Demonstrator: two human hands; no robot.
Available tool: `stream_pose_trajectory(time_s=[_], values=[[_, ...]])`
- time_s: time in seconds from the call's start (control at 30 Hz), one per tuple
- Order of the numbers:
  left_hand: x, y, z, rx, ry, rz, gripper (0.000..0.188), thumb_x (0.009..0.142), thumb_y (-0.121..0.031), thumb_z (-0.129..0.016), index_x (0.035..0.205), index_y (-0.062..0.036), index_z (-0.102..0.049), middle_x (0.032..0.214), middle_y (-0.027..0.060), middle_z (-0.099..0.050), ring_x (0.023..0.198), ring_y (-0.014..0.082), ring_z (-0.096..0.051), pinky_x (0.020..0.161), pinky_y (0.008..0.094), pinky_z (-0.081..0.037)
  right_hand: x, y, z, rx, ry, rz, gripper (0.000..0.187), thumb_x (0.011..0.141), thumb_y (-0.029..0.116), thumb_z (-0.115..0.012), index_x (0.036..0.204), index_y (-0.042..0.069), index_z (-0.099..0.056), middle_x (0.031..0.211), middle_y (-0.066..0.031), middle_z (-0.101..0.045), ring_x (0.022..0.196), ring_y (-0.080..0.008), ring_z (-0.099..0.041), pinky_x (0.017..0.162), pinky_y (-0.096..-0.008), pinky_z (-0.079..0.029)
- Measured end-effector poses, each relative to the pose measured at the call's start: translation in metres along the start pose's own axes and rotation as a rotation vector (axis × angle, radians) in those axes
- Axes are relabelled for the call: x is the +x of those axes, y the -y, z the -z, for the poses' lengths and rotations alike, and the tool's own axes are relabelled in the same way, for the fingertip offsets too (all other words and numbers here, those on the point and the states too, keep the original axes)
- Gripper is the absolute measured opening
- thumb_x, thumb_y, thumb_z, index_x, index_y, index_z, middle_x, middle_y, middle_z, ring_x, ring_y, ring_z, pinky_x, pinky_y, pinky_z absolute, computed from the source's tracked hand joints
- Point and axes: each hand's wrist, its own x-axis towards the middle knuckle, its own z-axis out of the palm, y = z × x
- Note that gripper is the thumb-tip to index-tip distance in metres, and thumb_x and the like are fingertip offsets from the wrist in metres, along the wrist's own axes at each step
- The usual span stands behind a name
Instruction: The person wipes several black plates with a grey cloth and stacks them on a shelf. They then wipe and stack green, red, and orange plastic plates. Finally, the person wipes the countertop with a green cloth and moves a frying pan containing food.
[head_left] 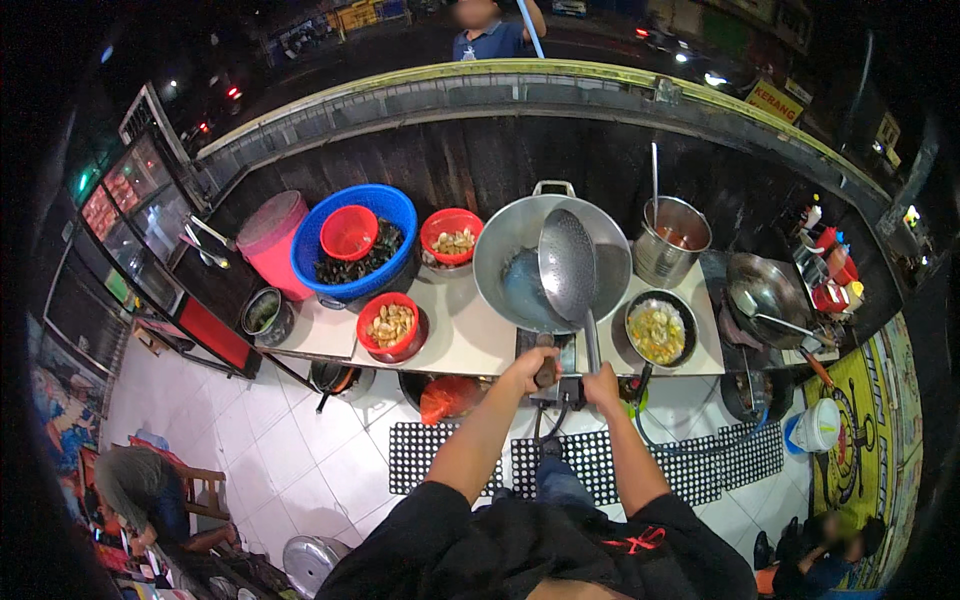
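My right hand (601, 386) is wrapped round the metal handle of a big perforated skimmer (568, 262). The skimmer's head is tilted over a large aluminium pot (497, 240), with a bluish-grey patch inside it. My left hand (530, 370) grips a short brown wooden handle (546, 368) at the counter's front edge; what it belongs to I cannot make out. Right of the big pot sits a small dark pan (688, 345) of yellow and white food. Behind it, a steel pot (665, 262) has a long handle standing in it.
Left on the counter (478, 330) are a blue basket (305, 245) of dark shellfish, red bowls (382, 352) of pale shellfish and a pink bucket (270, 255). A wok (768, 290) stands right. Black mats (440, 450) lie underfoot. A person (490, 40) is beyond the wall.
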Motion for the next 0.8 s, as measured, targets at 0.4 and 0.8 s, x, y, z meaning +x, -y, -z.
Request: stream_pose_trajectory(time_s=[0.4,0.8], values=[[0.031,-0.017,0.011,0.133,-0.209,0.048,0.026,0.092,-0.026,-0.059,0.093,-0.0005,-0.057,0.079,0.0122,-0.063,0.067,0.0238,-0.064,0.063,0.0352,-0.057,0.036,0.004,0.065,0.63,0.495,-0.34,0.026,0.092,0.024,-0.066,0.079,0.006,-0.052,0.061,-0.0036,-0.054,0.041,-0.0125,-0.047,0.036,-0.0301,-0.037],[-0.007,-0.406,-0.093,1.429,-0.454,-1.136,0.052,0.081,-0.029,-0.071,0.12,0.0013,-0.054,0.095,0.0199,-0.069,0.092,0.034,-0.068,0.081,0.0426,-0.053,0.056,0.016,0.035,0.848,0.71,-0.64,0.019,0.095,0.025,-0.061,0.093,0.007,-0.054,0.067,-0.0023,-0.056,0.048,-0.0134,-0.053,0.039,-0.0299,-0.043]])
